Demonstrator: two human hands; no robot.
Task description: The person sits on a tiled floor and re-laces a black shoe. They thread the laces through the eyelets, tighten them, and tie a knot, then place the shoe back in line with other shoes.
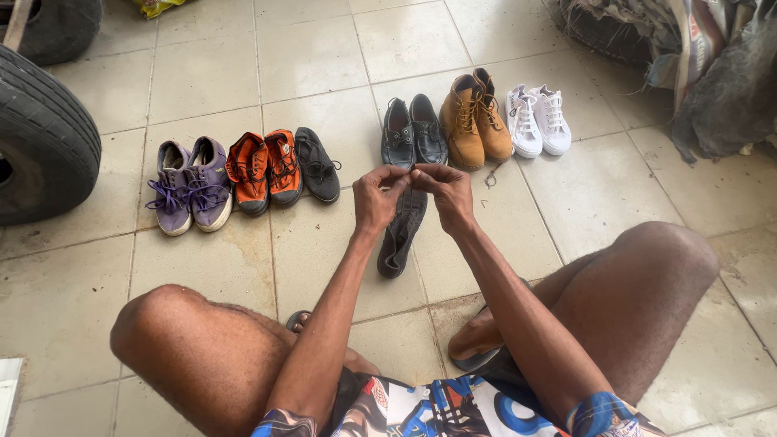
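Observation:
A dark canvas shoe (400,235) lies on the tiled floor in front of me, toe toward me. My left hand (377,197) and my right hand (447,194) meet just above its far end, fingertips pinched together on its lace. Beyond the hands stands a row of shoes: a purple pair (188,186), an orange pair (264,168), a single dark shoe (316,164), a black leather pair (413,129), tan boots (474,117) and white sneakers (537,120).
I sit on the floor with both knees bent out to the sides. A large black tyre (40,137) stands at the left. A heap of cloth and sacks (696,57) fills the upper right corner.

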